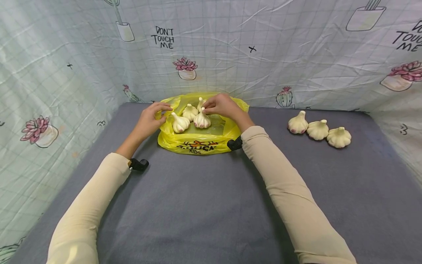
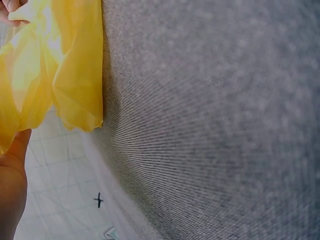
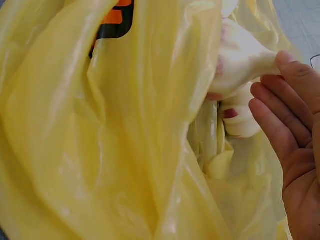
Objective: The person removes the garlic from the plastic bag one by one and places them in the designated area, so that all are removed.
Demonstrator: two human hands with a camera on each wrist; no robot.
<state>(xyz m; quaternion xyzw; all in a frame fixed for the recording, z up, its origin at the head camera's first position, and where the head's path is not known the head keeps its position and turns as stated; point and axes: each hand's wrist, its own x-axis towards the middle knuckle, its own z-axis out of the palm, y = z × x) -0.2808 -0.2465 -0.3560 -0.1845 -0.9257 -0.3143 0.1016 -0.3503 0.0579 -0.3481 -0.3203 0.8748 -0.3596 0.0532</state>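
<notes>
A yellow plastic bag (image 1: 197, 138) with dark lettering lies on the table, its mouth spread wide. My right hand (image 1: 224, 107) pinches a garlic bulb (image 1: 202, 120) by its stem over the bag's mouth; the right wrist view shows this garlic bulb (image 3: 242, 57) between thumb and fingertips. Other garlic bulbs sit inside: one at the left (image 1: 180, 123), one behind it (image 1: 190, 112), and one partly hidden by the right hand (image 1: 200, 103). My left hand (image 1: 150, 119) touches the bag's left rim, thumb and fingers apart. In the left wrist view the bag (image 2: 75, 75) partly covers its fingers.
Three more garlic bulbs (image 1: 318, 129) stand in a slanting row on the right of the grey cloth-covered table (image 1: 197, 205). A printed fabric curtain (image 1: 227, 55) rises behind the bag and along both sides.
</notes>
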